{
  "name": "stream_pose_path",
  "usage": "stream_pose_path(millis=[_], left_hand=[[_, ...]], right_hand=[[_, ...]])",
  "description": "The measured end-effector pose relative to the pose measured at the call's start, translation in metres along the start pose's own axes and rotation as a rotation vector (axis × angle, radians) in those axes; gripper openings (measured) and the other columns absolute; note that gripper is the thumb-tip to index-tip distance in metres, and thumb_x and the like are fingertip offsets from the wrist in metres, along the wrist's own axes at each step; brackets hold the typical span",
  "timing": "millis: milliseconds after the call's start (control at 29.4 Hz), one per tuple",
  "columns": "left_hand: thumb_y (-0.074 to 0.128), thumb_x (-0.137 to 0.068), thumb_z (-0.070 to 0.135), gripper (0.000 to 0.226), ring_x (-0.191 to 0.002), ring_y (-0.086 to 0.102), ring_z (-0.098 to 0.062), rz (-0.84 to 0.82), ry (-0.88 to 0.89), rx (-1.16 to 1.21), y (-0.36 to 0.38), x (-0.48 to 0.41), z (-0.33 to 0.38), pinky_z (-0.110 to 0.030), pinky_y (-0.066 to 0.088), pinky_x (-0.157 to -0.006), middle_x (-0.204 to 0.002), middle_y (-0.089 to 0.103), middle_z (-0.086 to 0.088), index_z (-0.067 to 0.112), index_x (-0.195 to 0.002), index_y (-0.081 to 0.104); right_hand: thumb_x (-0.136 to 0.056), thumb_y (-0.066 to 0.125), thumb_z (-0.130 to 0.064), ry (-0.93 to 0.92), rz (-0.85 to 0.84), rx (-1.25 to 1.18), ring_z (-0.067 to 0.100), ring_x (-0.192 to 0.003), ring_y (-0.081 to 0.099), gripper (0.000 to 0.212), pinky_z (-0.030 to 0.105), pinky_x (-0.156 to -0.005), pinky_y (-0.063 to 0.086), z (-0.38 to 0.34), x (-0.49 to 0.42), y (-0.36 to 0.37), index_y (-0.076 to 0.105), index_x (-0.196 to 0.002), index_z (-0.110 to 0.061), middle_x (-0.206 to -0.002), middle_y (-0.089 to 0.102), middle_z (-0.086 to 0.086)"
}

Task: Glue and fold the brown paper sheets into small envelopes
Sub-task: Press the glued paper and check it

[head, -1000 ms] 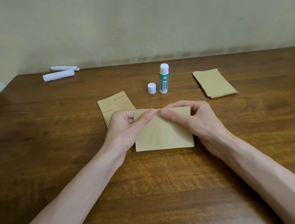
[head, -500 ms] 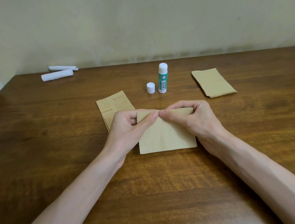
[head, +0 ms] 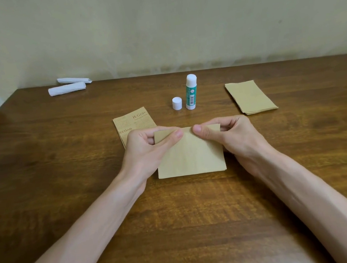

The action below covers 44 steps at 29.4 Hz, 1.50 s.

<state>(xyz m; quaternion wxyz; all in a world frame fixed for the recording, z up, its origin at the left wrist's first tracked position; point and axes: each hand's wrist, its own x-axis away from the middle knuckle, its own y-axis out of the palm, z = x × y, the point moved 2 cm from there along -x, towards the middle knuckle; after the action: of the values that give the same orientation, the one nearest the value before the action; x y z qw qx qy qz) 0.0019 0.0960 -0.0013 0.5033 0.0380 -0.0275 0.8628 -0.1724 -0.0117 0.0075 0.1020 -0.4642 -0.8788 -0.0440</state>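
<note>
A plain, home-like room: a wooden table against a bare cream wall.

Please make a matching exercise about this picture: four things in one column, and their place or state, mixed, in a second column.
1. glue stick
2. white cap
3. stack of plain sheets
4. folded brown sheet

A. pinched at its far edge by the left hand and the right hand
B. stands upright, cap off
C. lies untouched, right of the hands
D. stands just left of the glue stick

Pairs: 1-B, 2-D, 3-C, 4-A.
</note>
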Motion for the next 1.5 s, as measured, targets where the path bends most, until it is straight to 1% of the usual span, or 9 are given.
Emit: stream_pose_path(millis=[204, 511, 647, 783, 919, 1055, 1259, 1395, 1498], left_hand=[[0.084, -0.085, 0.022, 0.008, -0.092, 0.078, -0.013, 0.019, 0.003, -0.021, 0.001, 0.0, 0.001, -0.032, 0.061, -0.083, -0.092, 0.082, 0.001, 0.024, -0.093, 0.084], [0.083, -0.086, 0.022, 0.012, -0.092, 0.078, -0.01, 0.028, -0.021, -0.023, -0.004, -0.002, 0.004, -0.022, 0.062, -0.076, -0.094, 0.082, 0.002, 0.02, -0.098, 0.083], [0.069, -0.097, 0.026, 0.016, -0.094, 0.077, -0.007, -0.065, -0.084, -0.003, -0.005, -0.003, 0.008, -0.016, 0.058, -0.073, -0.099, 0.082, 0.003, 0.02, -0.105, 0.081], [0.061, -0.102, 0.027, 0.022, -0.095, 0.078, -0.01, -0.105, -0.087, 0.023, -0.005, -0.002, 0.009, -0.019, 0.059, -0.074, -0.102, 0.081, -0.001, 0.016, -0.108, 0.079], [0.062, -0.101, 0.029, 0.023, -0.1, 0.077, -0.01, -0.062, -0.045, 0.013, -0.004, -0.003, 0.008, -0.026, 0.057, -0.092, -0.103, 0.081, 0.0, 0.016, -0.108, 0.08], [0.062, -0.102, 0.029, 0.022, -0.098, 0.077, -0.01, -0.084, -0.02, 0.005, -0.001, -0.002, 0.009, -0.021, 0.059, -0.083, -0.101, 0.081, 0.0, 0.018, -0.109, 0.08], [0.07, -0.095, 0.034, 0.027, -0.104, 0.076, -0.015, -0.115, -0.008, 0.04, 0.003, 0.0, 0.009, -0.026, 0.059, -0.091, -0.105, 0.081, -0.004, 0.015, -0.112, 0.08], [0.086, -0.074, 0.035, 0.045, -0.109, 0.074, -0.014, -0.119, -0.062, 0.046, 0.004, 0.0, 0.004, -0.038, 0.056, -0.1, -0.11, 0.08, 0.0, 0.017, -0.115, 0.078], [0.085, -0.08, 0.026, 0.034, -0.105, 0.076, -0.015, -0.078, -0.051, 0.047, 0.004, 0.002, 0.0, -0.041, 0.058, -0.099, -0.107, 0.081, -0.003, 0.009, -0.108, 0.08]], right_hand=[[-0.085, 0.085, -0.026, 0.017, 0.023, 0.018, 0.025, -0.101, 0.077, 0.02, 0.048, -0.102, 0.059, 0.0, -0.002, -0.004, 0.085, -0.099, -0.012, -0.099, 0.082, 0.008], [-0.09, 0.081, -0.025, 0.035, 0.023, 0.005, 0.019, -0.096, 0.079, 0.02, 0.032, -0.083, 0.064, -0.002, -0.001, -0.007, 0.084, -0.1, -0.009, -0.098, 0.082, 0.004], [-0.089, 0.081, -0.026, 0.02, 0.088, 0.026, 0.014, -0.093, 0.078, 0.017, 0.029, -0.079, 0.063, -0.002, -0.002, -0.011, 0.085, -0.098, -0.012, -0.095, 0.082, -0.001], [-0.089, 0.081, -0.029, 0.016, 0.099, 0.042, 0.014, -0.099, 0.077, 0.019, 0.039, -0.095, 0.062, -0.002, -0.003, -0.012, 0.084, -0.099, -0.013, -0.098, 0.082, -0.002], [-0.084, 0.085, -0.037, 0.035, -0.023, -0.032, 0.022, -0.108, 0.076, 0.038, 0.046, -0.105, 0.057, 0.0, -0.001, -0.007, 0.08, -0.11, -0.01, -0.109, 0.081, 0.003], [-0.071, 0.095, -0.033, 0.044, -0.026, -0.061, 0.022, -0.106, 0.077, 0.055, 0.041, -0.094, 0.06, 0.003, -0.003, -0.002, 0.075, -0.121, -0.019, -0.111, 0.081, 0.004], [-0.076, 0.093, -0.03, 0.005, -0.016, -0.043, 0.032, -0.103, 0.076, 0.042, 0.041, -0.087, 0.058, 0.004, 0.001, 0.002, 0.078, -0.102, -0.001, -0.102, 0.081, 0.01], [-0.077, 0.093, -0.026, -0.065, -0.014, -0.06, 0.03, -0.096, 0.078, 0.032, 0.035, -0.078, 0.058, 0.004, 0.003, 0.006, 0.08, -0.096, -0.004, -0.099, 0.081, 0.011], [-0.08, 0.091, -0.026, -0.089, -0.004, -0.066, 0.028, -0.096, 0.078, 0.028, 0.036, -0.08, 0.061, 0.005, 0.004, 0.01, 0.081, -0.098, -0.007, -0.099, 0.081, 0.01]])
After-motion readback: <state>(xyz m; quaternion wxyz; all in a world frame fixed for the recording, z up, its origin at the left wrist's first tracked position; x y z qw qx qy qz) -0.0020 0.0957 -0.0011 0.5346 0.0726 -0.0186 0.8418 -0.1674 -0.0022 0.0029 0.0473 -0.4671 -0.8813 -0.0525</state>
